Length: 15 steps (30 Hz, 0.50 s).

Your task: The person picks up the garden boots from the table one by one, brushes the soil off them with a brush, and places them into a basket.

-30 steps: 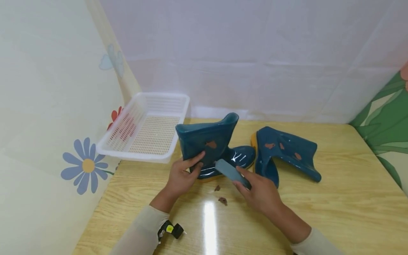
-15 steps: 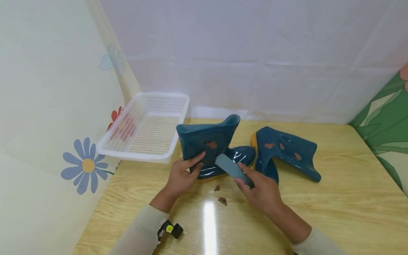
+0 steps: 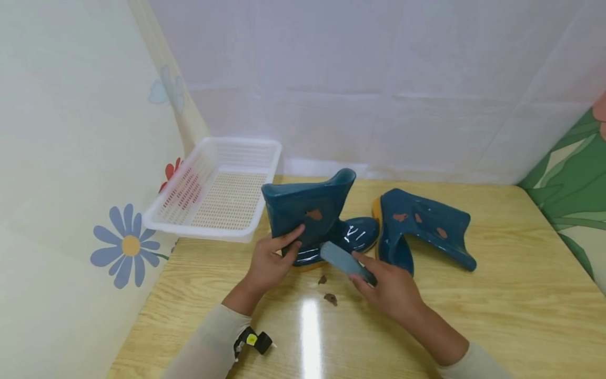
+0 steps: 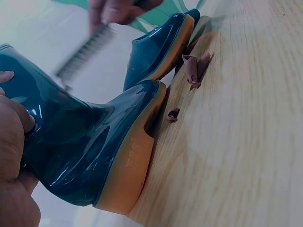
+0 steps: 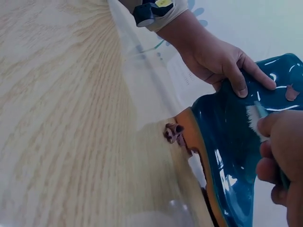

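A blue rain boot [image 3: 289, 202] with an orange sole stands on the table, a brown patch [image 3: 314, 214] on its shaft. My left hand [image 3: 270, 263] grips it at the back of the lower shaft, thumb and fingers on either side. In my right hand [image 3: 395, 292] is a blue-grey brush [image 3: 343, 258], held in front of the boot's ankle. Its white bristles [image 5: 252, 118] face the boot in the right wrist view; whether they touch it I cannot tell. Two curled brown flakes [image 3: 331, 299] lie on the wood before the boot.
The other blue boot [image 3: 450, 226] lies tipped over at the right, brown patches on it, close to the first boot's toe. A white plastic basket [image 3: 241, 232] stands at the back left. Hanging cloth [image 3: 360, 121] borders the table [image 3: 511, 295] at the back.
The brush has made a short stroke, rising a little and then coming down again by the boot's ankle. My left hand keeps its grip, and the boot stays nearly still.
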### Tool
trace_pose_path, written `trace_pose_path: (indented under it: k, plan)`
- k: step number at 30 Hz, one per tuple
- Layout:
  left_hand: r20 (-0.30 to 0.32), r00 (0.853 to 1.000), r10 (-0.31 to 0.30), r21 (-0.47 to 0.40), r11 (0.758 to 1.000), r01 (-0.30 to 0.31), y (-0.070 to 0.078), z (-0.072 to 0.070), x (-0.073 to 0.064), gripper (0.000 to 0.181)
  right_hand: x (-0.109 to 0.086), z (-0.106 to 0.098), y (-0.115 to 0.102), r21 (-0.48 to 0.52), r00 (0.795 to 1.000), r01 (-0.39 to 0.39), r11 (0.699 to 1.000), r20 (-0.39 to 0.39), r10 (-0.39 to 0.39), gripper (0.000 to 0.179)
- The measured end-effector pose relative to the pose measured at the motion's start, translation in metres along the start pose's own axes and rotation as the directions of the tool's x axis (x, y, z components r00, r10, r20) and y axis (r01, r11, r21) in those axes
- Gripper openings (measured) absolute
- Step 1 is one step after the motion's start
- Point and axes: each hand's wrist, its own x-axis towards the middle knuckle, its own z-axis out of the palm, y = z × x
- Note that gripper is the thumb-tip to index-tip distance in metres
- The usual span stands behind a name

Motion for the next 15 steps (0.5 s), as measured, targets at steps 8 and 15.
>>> trace_pose_path:
  k: [8,15]
  plan:
    - [0.000,0.999,0.039,0.038,0.998,-0.039,-0.001,0.001,0.000,0.041,0.012,-0.014,-0.013,0.049,0.947,0.190,0.981,-0.273,-0.170,0.052]
    - [0.002,0.997,0.073,0.075,0.995,-0.072,-0.001,0.001,0.000,0.041,0.026,-0.019,-0.028,0.006,0.894,0.273,0.962,-0.371,-0.251,0.060]
